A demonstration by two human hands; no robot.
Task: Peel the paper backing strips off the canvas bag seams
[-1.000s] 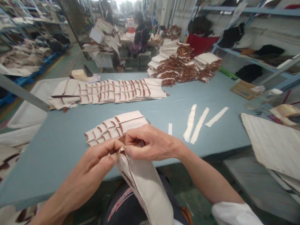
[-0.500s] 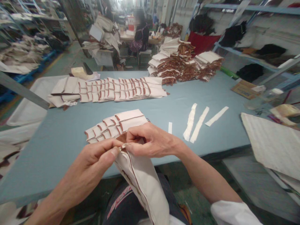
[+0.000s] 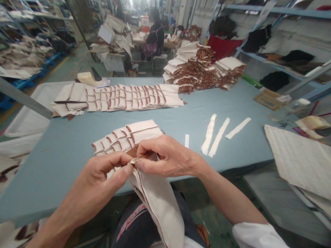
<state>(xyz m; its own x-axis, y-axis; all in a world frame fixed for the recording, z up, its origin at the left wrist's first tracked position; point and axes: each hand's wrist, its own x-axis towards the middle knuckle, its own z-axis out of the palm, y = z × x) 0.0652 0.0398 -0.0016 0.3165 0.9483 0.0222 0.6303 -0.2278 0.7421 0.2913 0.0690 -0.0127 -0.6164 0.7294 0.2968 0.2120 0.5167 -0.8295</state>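
A cream fabric piece (image 3: pixel 161 196) with dark brown seam edging hangs from both hands down over my lap. My left hand (image 3: pixel 103 179) pinches its top edge between thumb and forefinger. Right beside it, my right hand (image 3: pixel 165 156) grips the same edge, with the fingers curled. A brown inner side shows near the fingertips, but the exact spot being pinched is partly hidden. Just behind the hands, an overlapping row of similar cream pieces (image 3: pixel 143 130) with brown edges lies on the blue table (image 3: pixel 196 103).
A longer row of cream pieces (image 3: pixel 124 98) lies across the table's far side. Tall stacks (image 3: pixel 186 69) stand behind it. White strips (image 3: pixel 219 137) lie at right, near a cardboard box (image 3: pixel 269 100). A seated person (image 3: pixel 156 36) is in the background. Shelves (image 3: pixel 279 55) line the right.
My two hands stay at the fabric's top edge, with the fingertips shifted slightly closer together. The view has moved a little; the pieces on the table lie unchanged.
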